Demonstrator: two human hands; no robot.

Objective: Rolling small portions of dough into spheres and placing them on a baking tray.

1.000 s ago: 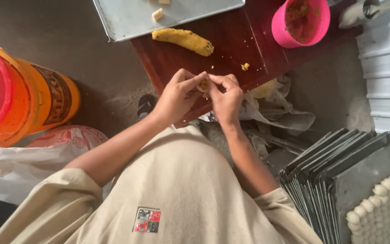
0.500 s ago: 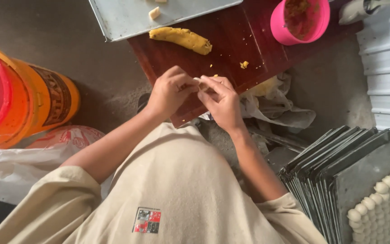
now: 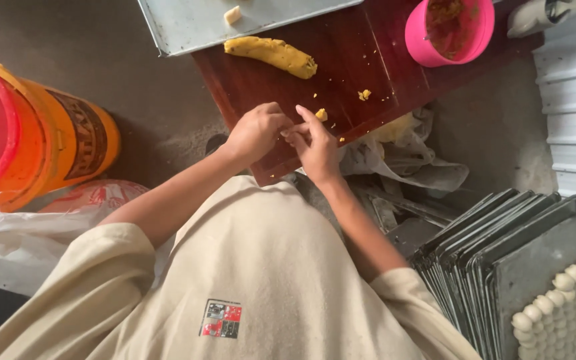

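My left hand (image 3: pixel 255 130) and my right hand (image 3: pixel 316 145) meet fingertip to fingertip over the near edge of a dark red wooden board (image 3: pixel 261 80). Together they pinch a small piece of yellow dough, mostly hidden by the fingers. A small yellow bit (image 3: pixel 321 115) shows right beside my right index fingertip. A log of yellow dough (image 3: pixel 271 55) lies further back on the board. A pink bowl (image 3: pixel 451 47) with brownish-orange filling stands at the board's far right. A loose crumb (image 3: pixel 365 95) lies between them.
A metal tray (image 3: pixel 188 23) with one pale dough piece (image 3: pixel 233 15) sits at the far edge. An orange bucket (image 3: pixel 68 143) with a red lid stands left, over a plastic bag (image 3: pixel 28 233). Stacked metal trays (image 3: pixel 495 247) and a tray of white dough balls (image 3: pixel 568 313) stand right.
Both hands have shifted slightly toward me and lower in view, still joined on the dough piece. The right fingers have stretched out more.
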